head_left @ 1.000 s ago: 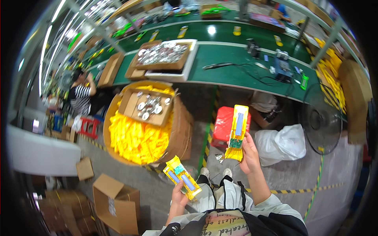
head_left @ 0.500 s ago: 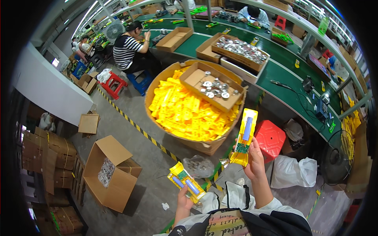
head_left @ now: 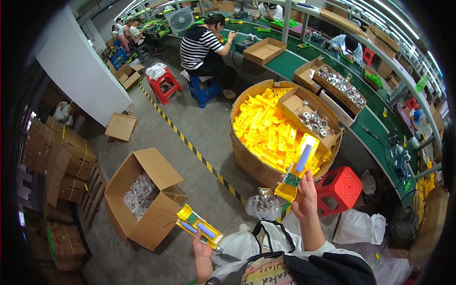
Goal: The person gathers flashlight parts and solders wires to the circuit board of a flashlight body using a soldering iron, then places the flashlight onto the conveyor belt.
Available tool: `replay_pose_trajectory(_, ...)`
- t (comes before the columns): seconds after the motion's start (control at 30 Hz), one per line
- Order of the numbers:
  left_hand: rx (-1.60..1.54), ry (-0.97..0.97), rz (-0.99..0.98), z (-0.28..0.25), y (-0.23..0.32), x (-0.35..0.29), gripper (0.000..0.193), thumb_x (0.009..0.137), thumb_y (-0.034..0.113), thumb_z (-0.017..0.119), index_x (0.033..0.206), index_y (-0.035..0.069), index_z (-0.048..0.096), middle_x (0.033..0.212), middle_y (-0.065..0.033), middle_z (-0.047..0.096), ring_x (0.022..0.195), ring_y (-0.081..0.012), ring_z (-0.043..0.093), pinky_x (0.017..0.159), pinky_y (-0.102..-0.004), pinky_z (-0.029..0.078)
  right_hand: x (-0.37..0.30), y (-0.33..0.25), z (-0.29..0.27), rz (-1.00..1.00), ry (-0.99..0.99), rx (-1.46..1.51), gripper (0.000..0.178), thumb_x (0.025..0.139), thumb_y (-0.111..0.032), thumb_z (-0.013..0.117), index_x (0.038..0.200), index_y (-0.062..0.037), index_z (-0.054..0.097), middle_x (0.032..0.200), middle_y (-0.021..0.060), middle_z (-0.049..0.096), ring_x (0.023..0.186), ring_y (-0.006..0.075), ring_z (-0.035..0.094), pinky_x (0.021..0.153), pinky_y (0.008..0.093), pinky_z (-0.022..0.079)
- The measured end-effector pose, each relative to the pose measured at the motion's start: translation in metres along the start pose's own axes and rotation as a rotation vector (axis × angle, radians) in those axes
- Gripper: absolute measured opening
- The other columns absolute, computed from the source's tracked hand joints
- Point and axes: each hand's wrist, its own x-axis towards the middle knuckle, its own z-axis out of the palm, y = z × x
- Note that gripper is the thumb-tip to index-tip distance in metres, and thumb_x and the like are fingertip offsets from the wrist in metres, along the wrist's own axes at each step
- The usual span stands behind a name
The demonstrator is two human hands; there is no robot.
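Observation:
My left hand [head_left: 203,249] is closed around the lower side of a yellow plastic housing [head_left: 185,212], held low over the floor. Inside this housing lie two blue battery cells [head_left: 206,230] and a green circuit board [head_left: 193,218]. My right hand [head_left: 305,197] grips a second yellow housing [head_left: 286,191], tilted and raised in front of the big carton. One blue cell [head_left: 303,158] and a green board [head_left: 291,179] show in it. A small silvery part [head_left: 265,192] hangs near its lower end. The fingers behind both housings are partly hidden.
A big round carton [head_left: 254,159] brims with yellow housings, and a tray [head_left: 297,102] of silvery cups rests on it. Nearby are a red stool [head_left: 338,187], a white sack [head_left: 361,228] and an open carton [head_left: 145,232] of clear plastic pieces. A co-worker [head_left: 204,50] sits by the green conveyor [head_left: 285,66].
My view has swung left, so the big carton and co-worker now appear farther right. The left hand's housing has shifted left and now lies flatter; the right hand keeps its housing raised.

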Motion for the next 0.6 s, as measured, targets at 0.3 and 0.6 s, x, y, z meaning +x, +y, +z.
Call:
replay_pose_trajectory(0.3,0.157,-0.051,-0.079,0.005,0.001,0.035,0.043,0.082,0.022,0.049,0.118,0.001,0.038,0.104,-0.0106,0.052,0.089,-0.0207,0.053,0.078,-0.0345,0.043,0.009,0.012,0.011,-0.03,0.056,-0.006,0.038,0.084,-0.017,0.048,0.118,-0.0108,0.032,0.111,0.0152,0.048,0.099,0.0318,0.05,0.082,0.0434,0.043)
replay_pose_trajectory(0.6,0.243,-0.337,-0.42,0.121,-0.099,0.073,0.038,0.077,0.01,0.054,0.111,0.002,0.042,0.104,-0.0117,0.052,0.091,-0.0218,0.053,0.08,-0.0365,0.044,-0.01,-0.061,-0.09,-0.135,0.333,-0.116,0.036,0.087,-0.021,0.038,0.12,-0.0063,0.031,0.105,0.0135,0.05,0.089,0.025,0.055,0.075,0.0396,0.047)
